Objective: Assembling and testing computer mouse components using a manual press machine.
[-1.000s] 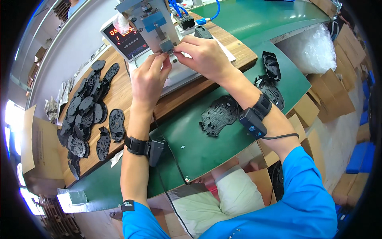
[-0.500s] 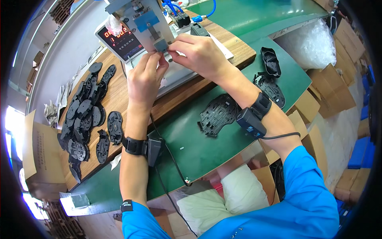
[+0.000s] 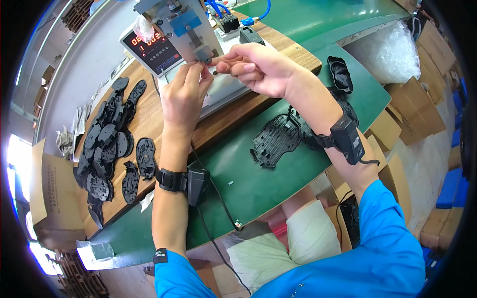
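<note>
L hand (image 3: 184, 97) pinches nearly closed at press head (image 3: 202, 52)'s lower tip, hold too small to tell; R hand (image 3: 268, 69) curls loosely just right of press head, grip unclear. Part at tip, mostly hidden, prob. light, stiff; best pinched by edges.

Two hands (image 3: 185, 102), two black arm straps (image 3: 174, 181) (one each), one press (image 3: 186, 25)

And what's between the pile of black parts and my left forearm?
Two separate black parts, lying on the wooden board, in the head view.
</note>
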Available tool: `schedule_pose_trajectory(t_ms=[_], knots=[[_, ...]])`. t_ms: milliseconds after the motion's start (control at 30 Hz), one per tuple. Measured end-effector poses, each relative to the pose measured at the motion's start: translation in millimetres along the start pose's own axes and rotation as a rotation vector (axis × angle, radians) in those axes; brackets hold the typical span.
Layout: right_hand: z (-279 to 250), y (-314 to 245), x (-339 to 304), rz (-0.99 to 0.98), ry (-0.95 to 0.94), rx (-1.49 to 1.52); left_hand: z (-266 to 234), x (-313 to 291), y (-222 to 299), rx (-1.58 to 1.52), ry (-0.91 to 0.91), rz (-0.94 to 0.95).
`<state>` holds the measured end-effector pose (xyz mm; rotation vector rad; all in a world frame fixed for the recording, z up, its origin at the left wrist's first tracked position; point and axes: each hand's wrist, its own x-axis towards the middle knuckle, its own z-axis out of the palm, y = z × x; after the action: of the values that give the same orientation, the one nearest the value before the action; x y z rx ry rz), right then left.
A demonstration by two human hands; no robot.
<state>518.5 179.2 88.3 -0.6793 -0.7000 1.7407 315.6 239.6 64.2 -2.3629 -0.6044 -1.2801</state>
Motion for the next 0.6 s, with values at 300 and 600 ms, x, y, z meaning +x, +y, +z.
schedule_pose_trajectory(t_ms=[300, 600], knots=[[-13.9, 0.3, 8.1, 0.092, -0.097, 0.337, 0.2, -0.1, 0.4, 0.025, 0.003, 0.000], [-17.0, 0.5, 9.9, 0.086, -0.125, 0.335, -1.1, 0.1, 1.7, 0.016, -0.007, -0.016]])
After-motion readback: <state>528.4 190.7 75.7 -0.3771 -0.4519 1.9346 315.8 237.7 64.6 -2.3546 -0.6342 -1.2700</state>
